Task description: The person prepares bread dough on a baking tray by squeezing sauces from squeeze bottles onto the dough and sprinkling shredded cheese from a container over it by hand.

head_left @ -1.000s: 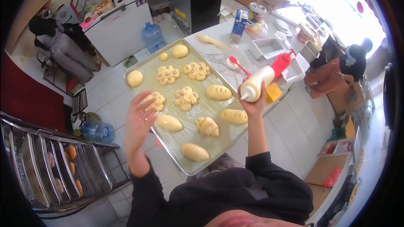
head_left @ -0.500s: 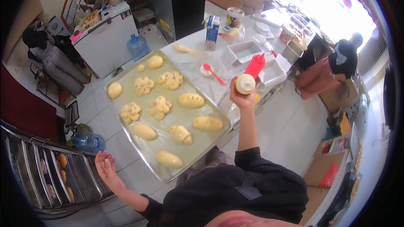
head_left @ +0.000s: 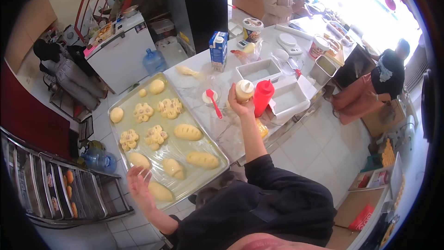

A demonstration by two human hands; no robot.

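- Ahead of us stretches a white marble-patterned desk (head_left: 227,134), with a large rectangular metal tray (head_left: 199,173) at its left edge.
- Pale yellow dough pieces (head_left: 188,132), some round, some oval, some flower-shaped, lie spaced on the tray; we judge shaping and setting-out done, while their pale look suggests baking is left.
- Our right hand (head_left: 242,107) is clamped around a cream-coloured plastic squeeze bottle (head_left: 244,91), just beside a red plastic squeeze bottle (head_left: 263,98); we cannot tell whether the held one touches the desk.
- Our left hand (head_left: 141,189), fingers apart and holding nothing, is at the tray's near left edge, beside the nearest dough; contact is unclear.
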